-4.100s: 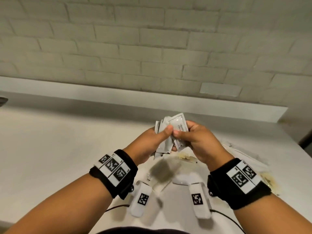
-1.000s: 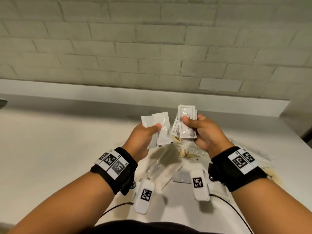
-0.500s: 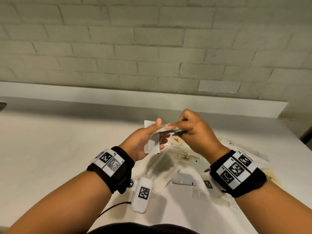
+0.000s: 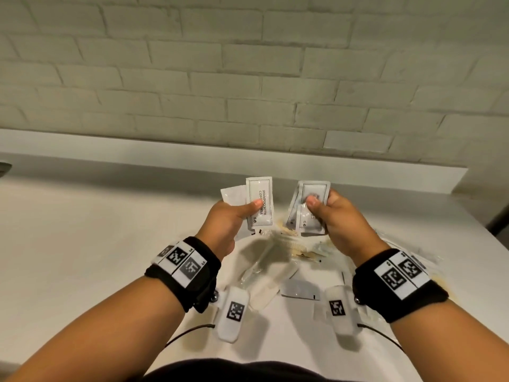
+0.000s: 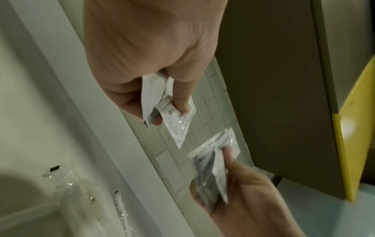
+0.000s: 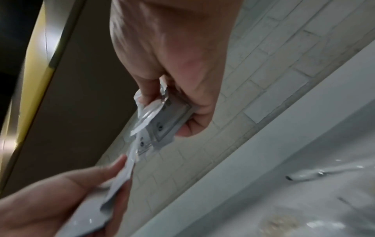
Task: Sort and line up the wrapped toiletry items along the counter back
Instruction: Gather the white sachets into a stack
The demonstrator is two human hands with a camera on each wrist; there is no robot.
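My left hand (image 4: 234,216) pinches a small fan of white sachets (image 4: 259,202) above the white counter (image 4: 82,244); the front one reads "shampoo with conditioner". The left wrist view shows the same sachets (image 5: 174,115) under my thumb. My right hand (image 4: 330,216) grips a second stack of white sachets (image 4: 309,205), thumb on the front one, and that stack (image 6: 162,125) appears in the right wrist view too. The two hands are held apart at about the same height. Below them on the counter lie clear-wrapped items, among them a comb (image 4: 292,245) and a flat white sachet (image 4: 300,290).
A raised white ledge (image 4: 248,158) runs along the counter back under a painted brick wall (image 4: 248,78). More clear wrappers (image 4: 413,252) lie to the right near a brownish stain. A dark edge (image 4: 4,168) shows at far left. Cables hang from both wrist devices.
Half a second ago the hands met over the counter; now they have drawn apart, and the left hand's fan shows a printed shampoo sachet in front that was not there a second ago.
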